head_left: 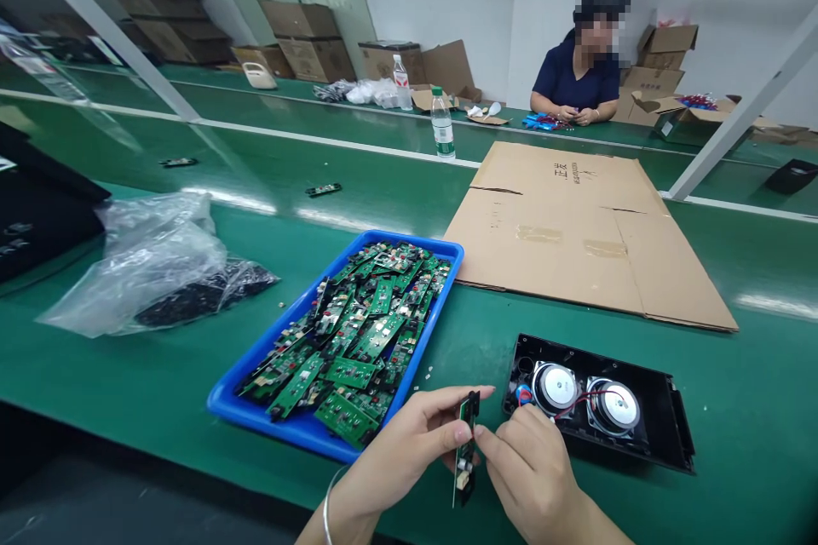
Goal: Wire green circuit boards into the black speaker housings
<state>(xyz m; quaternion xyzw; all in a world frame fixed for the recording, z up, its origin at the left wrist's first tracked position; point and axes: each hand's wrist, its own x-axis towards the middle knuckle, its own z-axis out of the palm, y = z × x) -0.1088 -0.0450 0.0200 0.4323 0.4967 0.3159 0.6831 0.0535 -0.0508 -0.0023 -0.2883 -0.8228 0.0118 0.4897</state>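
My left hand [425, 434] grips a green circuit board [463, 464] on edge between thumb and fingers; black parts and pale connectors show on it. Close against the board's right side is my right hand [533, 464], with fingers curled and the index fingertip at the board. Whatever these fingers pinch is hidden. Just beyond my right hand lies an open black speaker housing [652, 417] with two silver-backed speakers [557, 387] and a red wire [583, 397]. To the left, a blue tray [221, 396] is heaped with circuit boards [377, 336].
A flattened cardboard box [575, 230] lies behind the housing. Plastic bags [153, 264] with black parts sit at left. Two loose boards [324, 190] rest farther back, near a water bottle [442, 128]. A co-worker [575, 85] sits across, handling small parts.
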